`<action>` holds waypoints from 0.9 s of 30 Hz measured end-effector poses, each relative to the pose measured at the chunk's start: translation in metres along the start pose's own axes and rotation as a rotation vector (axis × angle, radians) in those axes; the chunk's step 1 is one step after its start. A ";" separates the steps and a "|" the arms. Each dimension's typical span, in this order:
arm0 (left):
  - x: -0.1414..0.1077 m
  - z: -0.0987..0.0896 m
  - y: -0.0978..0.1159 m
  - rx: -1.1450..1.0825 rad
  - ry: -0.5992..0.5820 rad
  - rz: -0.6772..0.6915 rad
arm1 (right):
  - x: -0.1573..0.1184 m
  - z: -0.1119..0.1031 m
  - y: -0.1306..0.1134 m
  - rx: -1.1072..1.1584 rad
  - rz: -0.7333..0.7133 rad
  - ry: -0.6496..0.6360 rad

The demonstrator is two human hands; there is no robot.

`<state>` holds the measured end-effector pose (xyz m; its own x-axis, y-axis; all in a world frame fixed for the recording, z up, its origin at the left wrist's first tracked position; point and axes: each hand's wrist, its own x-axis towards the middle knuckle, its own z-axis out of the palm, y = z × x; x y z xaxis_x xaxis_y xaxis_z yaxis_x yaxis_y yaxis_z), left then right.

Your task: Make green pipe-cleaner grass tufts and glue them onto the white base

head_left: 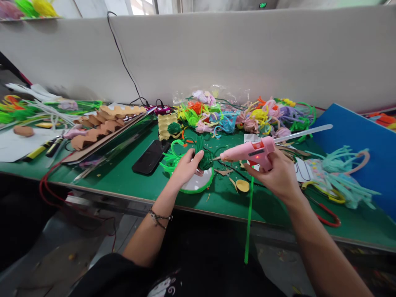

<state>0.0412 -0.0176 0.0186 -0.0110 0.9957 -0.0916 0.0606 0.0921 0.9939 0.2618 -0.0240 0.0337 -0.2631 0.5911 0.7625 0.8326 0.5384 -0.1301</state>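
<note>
Above a white disc with a green rim (198, 185), my left hand (188, 165) pinches a dark green pipe-cleaner piece (206, 160). My right hand (278, 171) is wrapped round a pink glue gun (250, 153), whose red light is on and whose clear glue stick points up to the right. The gun's nozzle is at the right side of the dark green piece; whether they touch cannot be made out. Bright green curled pipe cleaners (170, 159) lie left of my left hand. A long green stem (249, 222) hangs over the table's front edge below the gun.
A black phone (149, 157) lies left of centre, near brown egg-carton strips (99, 128). Colourful pipe-cleaner bundles (225, 119) line the back. Pliers with red handles (329, 216), a teal bundle (343, 177) and a blue board (349, 136) are at the right.
</note>
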 end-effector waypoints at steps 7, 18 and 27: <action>-0.001 0.000 0.001 0.011 0.011 -0.016 | 0.000 -0.001 0.000 0.001 -0.017 -0.018; 0.000 -0.001 0.000 0.000 0.010 -0.020 | 0.000 -0.001 0.000 0.010 0.058 -0.050; 0.000 -0.001 -0.001 -0.003 0.010 -0.025 | 0.002 -0.003 -0.002 0.048 0.079 -0.052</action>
<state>0.0405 -0.0180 0.0179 -0.0222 0.9930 -0.1162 0.0575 0.1173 0.9914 0.2608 -0.0260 0.0373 -0.2234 0.6622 0.7152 0.8279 0.5161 -0.2193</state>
